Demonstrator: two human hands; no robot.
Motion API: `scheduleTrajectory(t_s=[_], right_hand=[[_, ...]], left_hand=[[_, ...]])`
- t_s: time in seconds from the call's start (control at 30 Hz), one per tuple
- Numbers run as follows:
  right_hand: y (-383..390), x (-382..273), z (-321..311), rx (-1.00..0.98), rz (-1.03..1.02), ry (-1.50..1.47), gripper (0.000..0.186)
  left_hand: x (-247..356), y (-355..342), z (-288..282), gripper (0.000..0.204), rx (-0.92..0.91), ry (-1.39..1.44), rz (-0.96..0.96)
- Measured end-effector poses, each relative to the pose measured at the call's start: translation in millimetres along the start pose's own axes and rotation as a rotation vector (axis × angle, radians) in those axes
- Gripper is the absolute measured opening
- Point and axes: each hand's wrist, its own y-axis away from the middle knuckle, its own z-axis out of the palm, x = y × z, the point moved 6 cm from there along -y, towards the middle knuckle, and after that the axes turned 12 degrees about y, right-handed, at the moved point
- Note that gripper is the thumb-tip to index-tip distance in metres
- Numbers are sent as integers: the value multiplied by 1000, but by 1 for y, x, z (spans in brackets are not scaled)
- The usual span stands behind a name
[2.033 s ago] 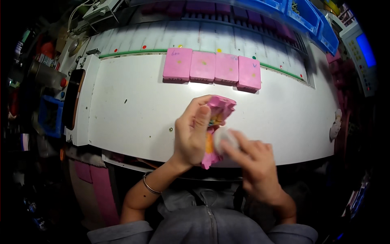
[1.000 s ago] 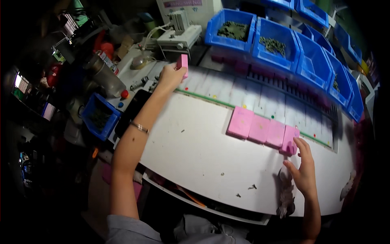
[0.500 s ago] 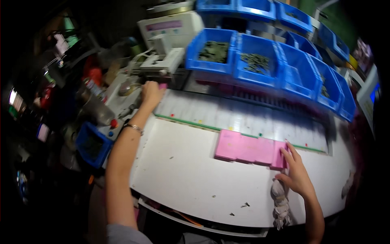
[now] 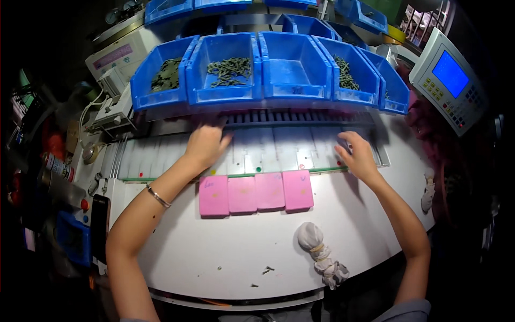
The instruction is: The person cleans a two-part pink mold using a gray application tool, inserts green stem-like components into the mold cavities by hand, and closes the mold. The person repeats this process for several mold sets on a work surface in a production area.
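Note:
My left hand (image 4: 206, 145) is at the slotted rack (image 4: 273, 117) below the blue bins, its fingers curled and their tips hidden; whether it holds anything I cannot tell. My right hand (image 4: 354, 153) is open over the right part of the translucent ribbed panel (image 4: 252, 150), thumb apart from curved fingers. Four pink rectangular blocks (image 4: 241, 196) lie side by side on the white worktop (image 4: 188, 252), just in front of the panel's green edge. A white cloth bundle (image 4: 311, 236) tied with bands lies nearer me, with some loose small metal pieces (image 4: 268, 269) to its left.
Tiers of blue bins (image 4: 287, 64) stand behind, several holding small metal parts. A white machine (image 4: 115, 59) is back left, a keypad console (image 4: 445, 80) at right. A dark phone-like slab (image 4: 99, 225) and a blue bin (image 4: 72, 241) sit at the left edge.
The opened pink piece has left my hands. My left hand carried a pink block to the rack's left, then moved right; the block is now not visible. My right hand rose from the blocks onto the panel.

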Motion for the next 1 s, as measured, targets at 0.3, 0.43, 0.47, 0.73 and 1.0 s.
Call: scheduleTrajectory(t_s=[0.3,0.43,0.47,0.73,1.0], right_hand=[[-71,84,22,13,82,247,41],[-98,99,39,-52,-18,251,30],[-101,100,41,-18,-86,270,25],[-121,81,26,-119,-52,358,29],[-139,98,48,-104,-104,401,29]], left_hand=[[35,-82,66,51,-83,-162,215],[65,-102,82,55,55,-230,520],[61,-111,95,55,53,-225,527],[59,-116,138,59,318,-986,990],[65,-130,138,64,47,-566,831]])
